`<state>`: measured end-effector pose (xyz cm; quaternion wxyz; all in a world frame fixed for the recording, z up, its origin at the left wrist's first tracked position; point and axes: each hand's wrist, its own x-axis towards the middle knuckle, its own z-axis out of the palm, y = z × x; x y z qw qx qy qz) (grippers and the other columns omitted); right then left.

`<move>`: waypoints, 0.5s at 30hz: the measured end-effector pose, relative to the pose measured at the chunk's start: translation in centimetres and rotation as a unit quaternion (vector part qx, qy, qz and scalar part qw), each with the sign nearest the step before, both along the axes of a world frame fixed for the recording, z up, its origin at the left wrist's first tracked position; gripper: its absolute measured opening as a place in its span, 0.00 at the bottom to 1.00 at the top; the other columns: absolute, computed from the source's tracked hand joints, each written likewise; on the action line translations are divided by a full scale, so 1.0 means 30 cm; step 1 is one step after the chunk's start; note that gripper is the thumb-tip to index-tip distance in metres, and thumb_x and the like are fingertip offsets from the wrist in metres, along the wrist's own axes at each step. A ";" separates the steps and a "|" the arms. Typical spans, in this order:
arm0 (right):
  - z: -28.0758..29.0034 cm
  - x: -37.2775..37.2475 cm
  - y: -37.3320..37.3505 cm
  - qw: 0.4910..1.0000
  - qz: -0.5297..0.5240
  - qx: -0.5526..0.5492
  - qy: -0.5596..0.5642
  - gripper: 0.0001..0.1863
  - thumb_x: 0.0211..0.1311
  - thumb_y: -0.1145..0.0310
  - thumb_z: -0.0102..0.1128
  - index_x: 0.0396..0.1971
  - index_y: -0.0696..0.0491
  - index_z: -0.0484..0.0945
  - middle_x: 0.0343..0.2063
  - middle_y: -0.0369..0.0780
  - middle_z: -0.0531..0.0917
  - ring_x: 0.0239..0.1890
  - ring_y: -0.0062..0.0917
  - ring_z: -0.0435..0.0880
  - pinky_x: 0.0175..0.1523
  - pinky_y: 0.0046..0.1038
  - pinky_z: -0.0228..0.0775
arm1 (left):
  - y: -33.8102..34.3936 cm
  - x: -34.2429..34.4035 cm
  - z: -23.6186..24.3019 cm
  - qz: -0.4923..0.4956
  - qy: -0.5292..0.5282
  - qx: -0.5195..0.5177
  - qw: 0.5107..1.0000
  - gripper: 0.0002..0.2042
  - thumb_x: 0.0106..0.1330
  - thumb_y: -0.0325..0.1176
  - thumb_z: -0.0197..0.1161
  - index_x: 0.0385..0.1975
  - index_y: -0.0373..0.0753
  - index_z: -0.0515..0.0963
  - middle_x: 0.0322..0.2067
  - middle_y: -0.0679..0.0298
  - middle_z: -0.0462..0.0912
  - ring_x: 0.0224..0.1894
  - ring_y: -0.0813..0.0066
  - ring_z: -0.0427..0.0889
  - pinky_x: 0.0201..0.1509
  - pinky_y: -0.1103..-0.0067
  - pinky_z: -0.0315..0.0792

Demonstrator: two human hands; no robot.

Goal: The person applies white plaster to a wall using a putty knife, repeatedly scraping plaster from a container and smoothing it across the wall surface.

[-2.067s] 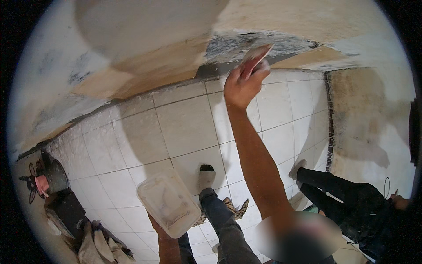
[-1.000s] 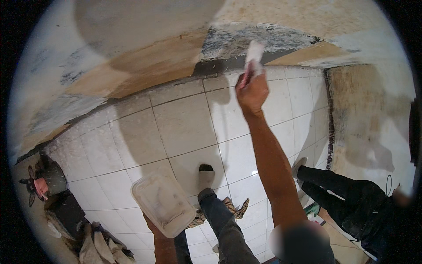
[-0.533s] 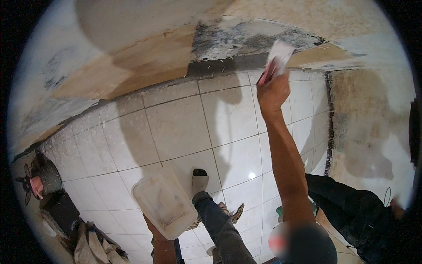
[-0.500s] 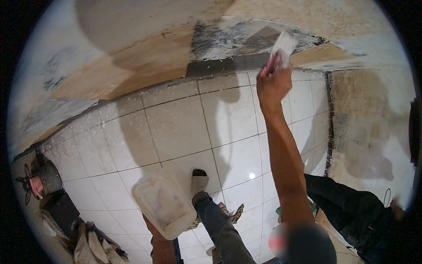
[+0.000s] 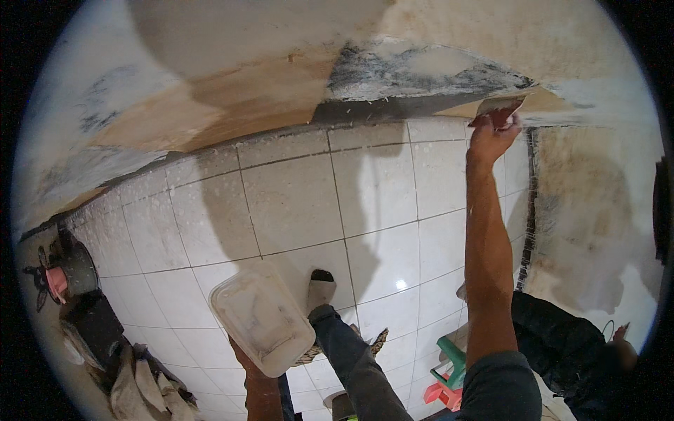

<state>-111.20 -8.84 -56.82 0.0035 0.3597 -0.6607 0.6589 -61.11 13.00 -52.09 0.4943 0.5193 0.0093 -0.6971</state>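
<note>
My right hand (image 5: 495, 139) grips a putty knife (image 5: 500, 112) with a reddish handle and a wide blade. The blade lies against the low part of the wall (image 5: 267, 91), close to the corner on the right. Beside it a dark grey, rough patch (image 5: 414, 70) interrupts the tan and whitish wall coating. Below, at the lower left, my left arm (image 5: 261, 393) holds up a translucent plastic tub (image 5: 263, 323) with pale residue inside. My left hand is hidden by the tub, so its fingers do not show.
White floor tiles (image 5: 379, 252) run along the wall, with pale specks near its foot. Green and red plastic things (image 5: 453, 368) stand beside my right arm. Another person in dark clothes (image 5: 569, 344) is at the right. A black box (image 5: 91, 330) and crumpled sacks (image 5: 140, 386) lie at left.
My right hand has moved right and slightly down along the wall with the putty knife, from the dark patch toward the corner. The tub has stayed almost in place.
</note>
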 end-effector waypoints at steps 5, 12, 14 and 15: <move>0.076 0.131 -0.157 0.999 -0.031 0.015 -0.025 0.25 0.51 0.83 0.50 0.51 0.57 0.58 0.32 0.43 0.74 0.24 0.22 0.74 0.21 0.24 0.71 | -0.006 -0.015 0.029 -0.007 0.014 -0.004 1.000 0.33 0.66 0.59 0.45 0.66 0.45 0.57 0.61 0.57 0.66 0.58 0.53 0.71 0.55 0.54 0.73; 0.019 1.044 -0.247 0.966 0.003 0.189 0.176 0.21 0.53 0.72 0.60 0.45 0.61 0.63 0.28 0.46 0.73 0.27 0.38 0.76 0.38 0.37 0.72 | 0.006 0.040 0.070 0.063 0.056 0.018 0.996 0.34 0.65 0.61 0.47 0.66 0.48 0.57 0.60 0.57 0.67 0.57 0.49 0.71 0.54 0.50 0.72; -0.007 1.119 -0.170 0.964 0.080 0.203 0.151 0.22 0.53 0.72 0.60 0.46 0.61 0.63 0.27 0.47 0.75 0.27 0.41 0.77 0.37 0.37 0.72 | -0.012 0.044 0.107 0.025 0.051 -0.007 0.998 0.33 0.67 0.60 0.41 0.67 0.46 0.55 0.62 0.57 0.65 0.59 0.51 0.69 0.57 0.53 0.71; 0.001 1.149 -0.124 0.959 0.145 0.225 0.088 0.23 0.52 0.73 0.59 0.48 0.59 0.64 0.28 0.47 0.76 0.28 0.42 0.78 0.38 0.37 0.72 | 0.000 0.069 0.107 0.031 0.048 -0.010 0.998 0.33 0.67 0.60 0.41 0.67 0.46 0.55 0.62 0.57 0.65 0.59 0.51 0.69 0.57 0.53 0.71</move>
